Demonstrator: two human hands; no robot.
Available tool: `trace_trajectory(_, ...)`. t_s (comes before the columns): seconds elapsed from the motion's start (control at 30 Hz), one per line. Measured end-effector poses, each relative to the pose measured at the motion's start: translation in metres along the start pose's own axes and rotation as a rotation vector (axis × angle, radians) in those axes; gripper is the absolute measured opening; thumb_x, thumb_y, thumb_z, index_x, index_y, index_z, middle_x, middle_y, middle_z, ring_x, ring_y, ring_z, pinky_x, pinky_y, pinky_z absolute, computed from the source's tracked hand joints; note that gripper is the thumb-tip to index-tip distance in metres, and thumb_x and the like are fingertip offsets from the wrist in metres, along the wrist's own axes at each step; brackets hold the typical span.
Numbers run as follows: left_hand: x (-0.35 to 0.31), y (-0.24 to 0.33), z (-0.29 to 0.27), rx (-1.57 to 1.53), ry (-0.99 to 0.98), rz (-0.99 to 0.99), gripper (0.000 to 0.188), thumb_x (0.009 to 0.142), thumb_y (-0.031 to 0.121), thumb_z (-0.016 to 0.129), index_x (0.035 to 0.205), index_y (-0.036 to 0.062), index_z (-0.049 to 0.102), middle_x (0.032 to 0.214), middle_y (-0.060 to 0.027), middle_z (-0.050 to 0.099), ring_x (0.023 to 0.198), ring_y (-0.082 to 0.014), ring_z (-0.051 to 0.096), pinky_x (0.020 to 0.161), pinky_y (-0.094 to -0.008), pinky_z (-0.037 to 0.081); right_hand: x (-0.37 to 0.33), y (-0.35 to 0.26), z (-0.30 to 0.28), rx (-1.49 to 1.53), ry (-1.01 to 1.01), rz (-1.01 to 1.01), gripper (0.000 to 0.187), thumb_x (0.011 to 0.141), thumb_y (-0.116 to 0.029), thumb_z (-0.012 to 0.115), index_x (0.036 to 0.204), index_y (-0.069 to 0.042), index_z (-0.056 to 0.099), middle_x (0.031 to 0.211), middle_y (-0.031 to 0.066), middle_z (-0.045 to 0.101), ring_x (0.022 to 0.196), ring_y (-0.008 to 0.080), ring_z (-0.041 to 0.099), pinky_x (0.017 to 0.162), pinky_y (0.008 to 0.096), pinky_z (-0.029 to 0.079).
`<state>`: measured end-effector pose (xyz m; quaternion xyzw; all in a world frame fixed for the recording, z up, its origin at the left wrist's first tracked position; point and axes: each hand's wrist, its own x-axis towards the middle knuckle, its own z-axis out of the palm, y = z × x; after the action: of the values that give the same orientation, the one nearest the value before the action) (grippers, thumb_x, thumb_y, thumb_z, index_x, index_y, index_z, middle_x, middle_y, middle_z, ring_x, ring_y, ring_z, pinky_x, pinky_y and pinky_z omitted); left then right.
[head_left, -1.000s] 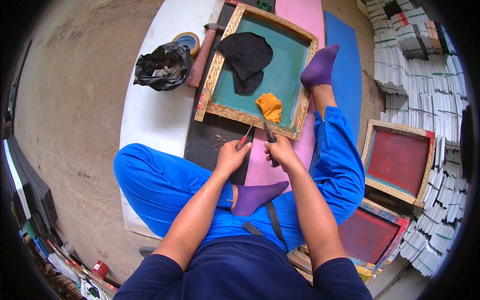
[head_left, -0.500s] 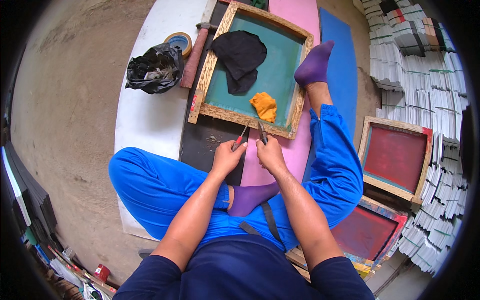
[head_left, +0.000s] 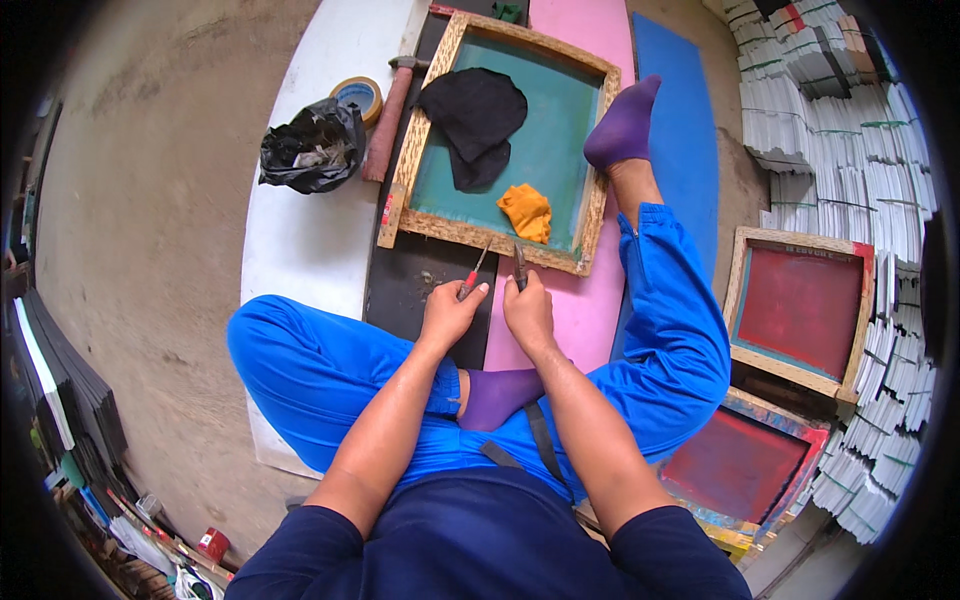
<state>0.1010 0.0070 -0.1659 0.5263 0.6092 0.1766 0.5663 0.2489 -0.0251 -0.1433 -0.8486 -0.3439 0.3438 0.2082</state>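
Note:
My left hand is closed round the red handle of a screwdriver, its thin shaft slanting up to the near rail of a wooden screen frame. Beside it, my right hand grips dark pliers, whose jaws point at the same rail; I cannot tell whether they touch it or grip anything. The frame holds a green mesh. On the mesh lie a black cloth and a crumpled orange cloth. My foot in a purple sock rests against the frame's right side.
Left of the frame lie a hammer, a tape roll and a black plastic bag with scraps inside. Two red-meshed frames, one upper and one lower, stand at the right near bundled paper stacks.
Both hands stay near the frame's near rail. My right hand has shifted slightly left, and the pliers now point more upright. The whole view has shifted a little.

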Motion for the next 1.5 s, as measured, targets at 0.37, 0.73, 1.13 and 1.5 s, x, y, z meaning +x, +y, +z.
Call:
trace_trajectory(0.37, -0.012, 0.003, -0.019, -0.312, 0.066, -0.136, 0.038, 0.092, 0.038, 0.070, 0.080, 0.0018, 0.070, 0.060, -0.0047, 0.062, 0.043, -0.0134, 0.050, 0.042, -0.0312, 0.037, -0.025, 0.007, 0.008, -0.037, -0.059, -0.166, 0.029, 0.094, -0.033, 0.061, 0.103, -0.006, 0.061, 0.082, 0.0288, 0.068, 0.083, 0.0500, 0.066, 0.071, 0.0580, 0.050)
trace_trajectory(0.73, -0.012, -0.012, -0.057, -0.669, 0.015, -0.268, 0.021, 0.091, 0.024, 0.072, 0.089, 0.0033, 0.070, 0.060, 0.0009, 0.058, 0.038, -0.0074, 0.045, 0.035, -0.0243, 0.030, -0.045, -0.007, 0.009, -0.092, -0.494, -0.415, 0.036, 0.092, -0.034, 0.069, 0.112, -0.005, 0.067, 0.087, 0.0229, 0.071, 0.085, 0.0397, 0.071, 0.072, 0.0469, 0.054)
trace_trajectory(1.13, -0.020, -0.002, -0.050, 0.074, 0.303, -0.066, 0.042, 0.079, 0.043, 0.080, 0.075, 0.0028, 0.071, 0.067, -0.0130, 0.068, 0.063, -0.0281, 0.067, 0.063, -0.0416, 0.051, 0.008, 0.013, -0.036, 0.141, -0.528, -0.104, 0.027, 0.092, -0.025, 0.065, 0.095, 0.002, 0.063, 0.074, 0.0111, 0.065, 0.069, 0.0205, 0.064, 0.063, 0.0390, 0.050)
trace_trajectory(1.5, -0.015, -0.002, -0.031, 0.105, 0.183, -0.017, 0.045, 0.081, 0.043, 0.078, 0.071, 0.0009, 0.065, 0.063, -0.0150, 0.065, 0.061, -0.0306, 0.066, 0.060, -0.0443, 0.049, 0.042, -0.001, -0.067, -0.001, -0.494, -0.019, 0.025, 0.093, -0.021, 0.064, 0.101, 0.002, 0.060, 0.064, 0.0063, 0.057, 0.052, 0.0183, 0.057, 0.044, 0.0363, 0.045)
